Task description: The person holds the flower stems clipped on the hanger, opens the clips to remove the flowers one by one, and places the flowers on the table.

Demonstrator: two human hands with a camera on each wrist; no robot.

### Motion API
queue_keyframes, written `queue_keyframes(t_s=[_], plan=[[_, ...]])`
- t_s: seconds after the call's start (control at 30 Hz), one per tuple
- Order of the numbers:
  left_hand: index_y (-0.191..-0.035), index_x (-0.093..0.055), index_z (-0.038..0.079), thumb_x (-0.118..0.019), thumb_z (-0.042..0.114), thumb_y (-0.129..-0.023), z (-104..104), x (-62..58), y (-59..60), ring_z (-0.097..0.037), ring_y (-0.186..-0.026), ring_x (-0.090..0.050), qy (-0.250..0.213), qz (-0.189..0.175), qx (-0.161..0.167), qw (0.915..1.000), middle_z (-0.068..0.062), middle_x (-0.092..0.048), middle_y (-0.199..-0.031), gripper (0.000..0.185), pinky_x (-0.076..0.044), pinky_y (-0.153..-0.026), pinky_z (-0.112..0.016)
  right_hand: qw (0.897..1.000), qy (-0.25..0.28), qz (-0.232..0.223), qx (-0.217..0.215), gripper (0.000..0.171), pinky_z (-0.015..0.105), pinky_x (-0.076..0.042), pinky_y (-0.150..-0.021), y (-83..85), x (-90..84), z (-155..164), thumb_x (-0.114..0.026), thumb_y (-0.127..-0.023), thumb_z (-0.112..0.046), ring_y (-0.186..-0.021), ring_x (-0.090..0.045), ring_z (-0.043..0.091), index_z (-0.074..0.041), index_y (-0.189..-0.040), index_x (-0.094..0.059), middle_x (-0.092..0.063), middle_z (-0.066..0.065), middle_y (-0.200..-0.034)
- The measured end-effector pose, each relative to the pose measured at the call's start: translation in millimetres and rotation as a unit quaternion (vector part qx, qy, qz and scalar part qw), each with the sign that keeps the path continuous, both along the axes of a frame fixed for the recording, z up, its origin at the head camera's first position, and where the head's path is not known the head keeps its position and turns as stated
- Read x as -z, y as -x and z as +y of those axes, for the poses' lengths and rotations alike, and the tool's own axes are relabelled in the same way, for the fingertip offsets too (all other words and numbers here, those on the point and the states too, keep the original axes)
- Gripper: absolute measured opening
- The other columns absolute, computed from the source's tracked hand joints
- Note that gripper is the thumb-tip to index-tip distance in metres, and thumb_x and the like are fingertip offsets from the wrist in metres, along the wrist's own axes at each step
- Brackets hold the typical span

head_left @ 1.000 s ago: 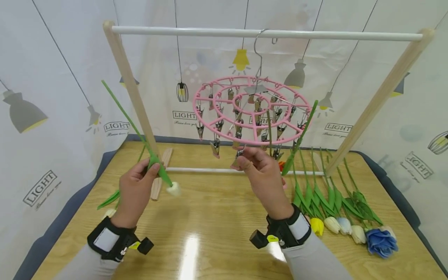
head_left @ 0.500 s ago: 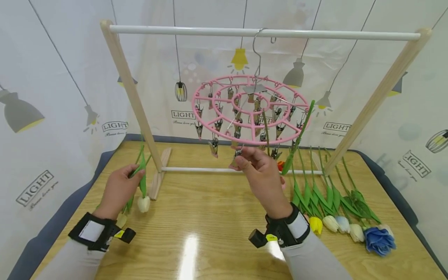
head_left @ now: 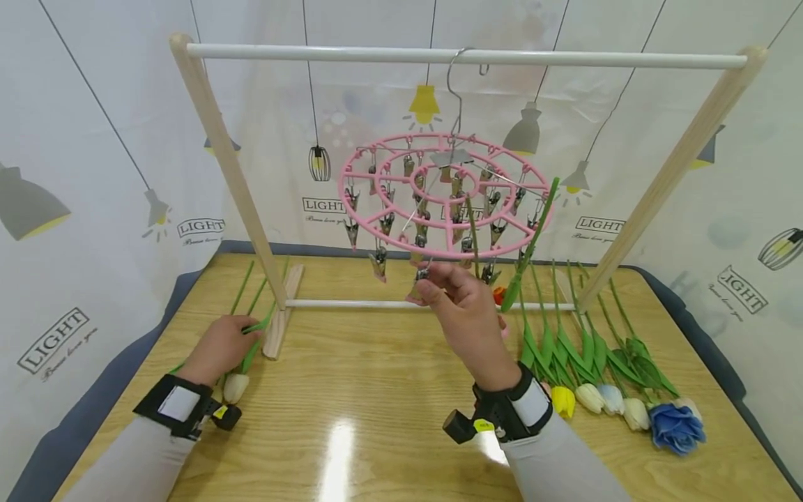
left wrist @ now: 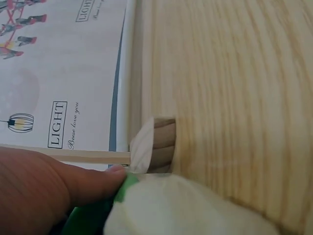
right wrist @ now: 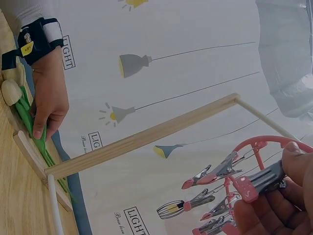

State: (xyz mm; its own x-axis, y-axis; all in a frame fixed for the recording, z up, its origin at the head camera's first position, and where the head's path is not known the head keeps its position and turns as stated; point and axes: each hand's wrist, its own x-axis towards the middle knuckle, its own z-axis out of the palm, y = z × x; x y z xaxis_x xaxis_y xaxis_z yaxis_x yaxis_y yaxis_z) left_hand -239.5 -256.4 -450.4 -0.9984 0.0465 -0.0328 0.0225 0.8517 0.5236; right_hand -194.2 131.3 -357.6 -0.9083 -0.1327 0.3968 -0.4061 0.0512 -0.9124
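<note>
At the left of the table my left hand (head_left: 222,345) holds a white artificial tulip (head_left: 236,388) by its green stem, low beside other stems lying there. The left wrist view has the thumb (left wrist: 93,183) against the green just behind the white bloom (left wrist: 171,205). My right hand (head_left: 467,317) pinches a metal clip (head_left: 419,284) with pink tips, at the near edge of a pink round clip hanger (head_left: 401,245). In the right wrist view the clip (right wrist: 266,180) lies between thumb and fingers. A flower with a green stem (head_left: 533,240) hangs at the hanger's right side.
A wooden rack with a white top rod (head_left: 376,54) carries the hanger by its hook (head_left: 456,90). On the right of the table lie several flowers, among them a yellow tulip (head_left: 562,401) and a blue rose (head_left: 677,429). The rack's left foot (head_left: 282,317) stands beside my left hand.
My left hand has moved left and down to the table with the white tulip, whose stem was raised earlier. My right hand stays at the clip.
</note>
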Motion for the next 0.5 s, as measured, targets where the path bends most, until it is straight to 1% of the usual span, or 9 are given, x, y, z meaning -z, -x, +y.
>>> queue_keyframes(t_s=[0.1, 0.17, 0.27, 0.4, 0.5], plan=[[-0.131, -0.064, -0.011, -0.061, 0.013, -0.104, -0.1, 2.5, 1.0, -0.023, -0.076, -0.058, 0.018, 0.0, 0.011, 0.9998, -0.031, -0.068, -0.122, 0.037, -0.042, -0.062, -0.031, 1.0, 0.002, -0.001, -0.005, 0.031, 0.035, -0.061, -0.093, -0.3, -0.1, -0.2, -0.068, -0.103, -0.023, -0.099, -0.072, 0.012, -0.01, -0.132, -0.067, -0.073, 0.009, -0.117], [-0.13, -0.065, -0.011, -0.062, 0.012, -0.103, 0.9, 3.0, 1.2, -0.024, -0.079, -0.06, 0.023, -0.001, 0.011, 0.9997, -0.033, -0.067, -0.126, 0.036, -0.042, -0.064, -0.031, 1.0, 0.005, -0.003, -0.008, 0.032, 0.037, -0.061, -0.096, -0.4, 0.0, -0.5, -0.069, -0.102, -0.023, -0.1, -0.073, 0.013, -0.01, -0.131, -0.068, -0.073, 0.011, -0.118], [-0.13, -0.065, -0.011, -0.063, 0.012, -0.103, 2.1, 3.0, 1.3, -0.025, -0.081, -0.061, 0.023, -0.001, 0.008, 0.9997, -0.033, -0.066, -0.127, 0.036, -0.045, -0.066, -0.034, 1.0, -0.001, -0.003, -0.005, 0.032, 0.038, -0.061, -0.097, -1.3, 0.3, -0.7, -0.071, -0.101, -0.024, -0.101, -0.074, 0.014, -0.011, -0.131, -0.068, -0.075, 0.013, -0.114], [-0.128, -0.066, -0.011, -0.063, 0.012, -0.103, 3.9, 2.1, 1.1, -0.025, -0.082, -0.062, 0.029, 0.002, 0.009, 0.9995, -0.033, -0.067, -0.125, 0.035, -0.047, -0.068, -0.036, 1.0, -0.028, 0.01, 0.011, 0.033, 0.032, -0.061, -0.095, -2.7, 0.2, -1.9, -0.072, -0.1, -0.023, -0.102, -0.074, 0.012, -0.012, -0.131, -0.069, -0.076, 0.01, -0.11], [-0.128, -0.066, -0.011, -0.063, 0.012, -0.103, 5.0, 2.6, 1.0, -0.024, -0.081, -0.061, 0.033, -0.001, 0.01, 0.9994, -0.033, -0.068, -0.124, 0.034, -0.047, -0.067, -0.036, 0.998, -0.053, 0.022, 0.021, 0.035, 0.027, -0.061, -0.091, -4.5, -0.8, -3.4, -0.072, -0.1, -0.022, -0.101, -0.074, 0.012, -0.011, -0.132, -0.068, -0.076, 0.008, -0.111]])
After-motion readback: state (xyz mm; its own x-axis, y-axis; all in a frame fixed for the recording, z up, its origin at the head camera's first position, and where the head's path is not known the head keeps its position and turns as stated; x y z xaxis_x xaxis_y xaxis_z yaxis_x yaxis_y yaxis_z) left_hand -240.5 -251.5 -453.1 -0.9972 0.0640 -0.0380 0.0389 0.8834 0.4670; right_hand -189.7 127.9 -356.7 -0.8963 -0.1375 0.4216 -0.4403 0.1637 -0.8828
